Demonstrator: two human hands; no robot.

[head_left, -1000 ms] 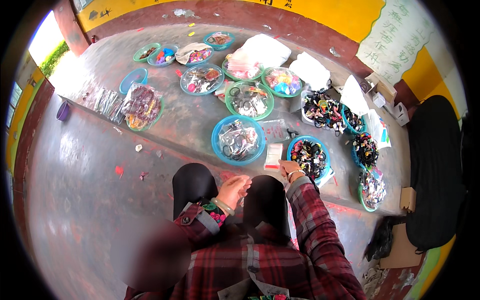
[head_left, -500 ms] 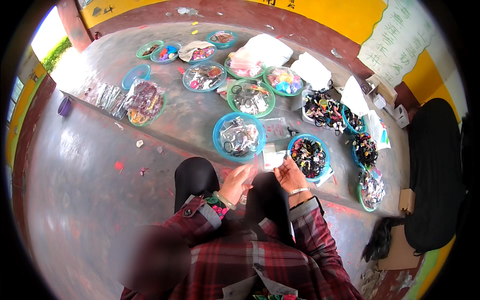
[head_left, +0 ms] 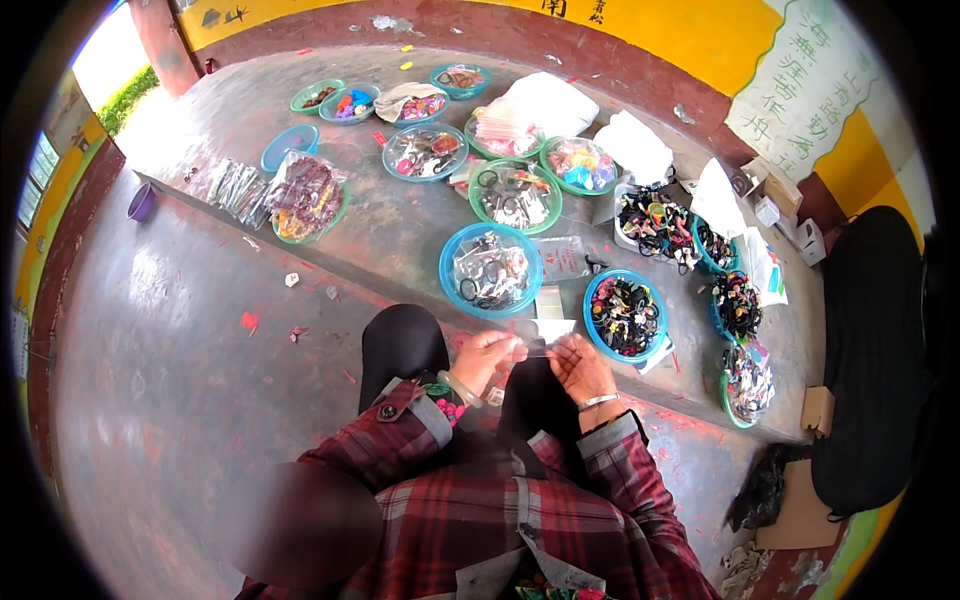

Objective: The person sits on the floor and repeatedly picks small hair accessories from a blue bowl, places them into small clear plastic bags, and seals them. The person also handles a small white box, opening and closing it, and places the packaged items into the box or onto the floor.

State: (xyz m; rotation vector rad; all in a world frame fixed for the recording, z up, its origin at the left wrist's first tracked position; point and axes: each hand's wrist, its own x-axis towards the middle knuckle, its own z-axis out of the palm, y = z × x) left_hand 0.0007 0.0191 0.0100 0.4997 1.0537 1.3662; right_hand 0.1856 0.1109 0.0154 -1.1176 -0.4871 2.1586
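Above my right knee, a small clear plastic bag [head_left: 536,344] stretches between my two hands. My left hand [head_left: 483,360] pinches its left side, with fingers closed. At the other side my right hand [head_left: 583,370] has its thumb and fingertips closed on the bag. Just beyond them lies a white card [head_left: 553,328], partly covered by the bag. A blue basin [head_left: 448,268] of bagged hair ties stands ahead of my left hand. Nearest my right hand is another blue basin [head_left: 592,333], full of dark hair ties with small coloured ornaments.
Several basins stand on the raised concrete ledge [head_left: 375,225], among them a green basin [head_left: 556,205] of bagged pieces. A flat clear packet [head_left: 562,258] lies between basins. To the right are white sacks [head_left: 636,146] and a cardboard box [head_left: 817,411]. A purple bucket [head_left: 141,202] stands far left.
My left hand has come right and closed on the bag's left side. The bag is now spread between both hands. The whole view has shifted slightly.
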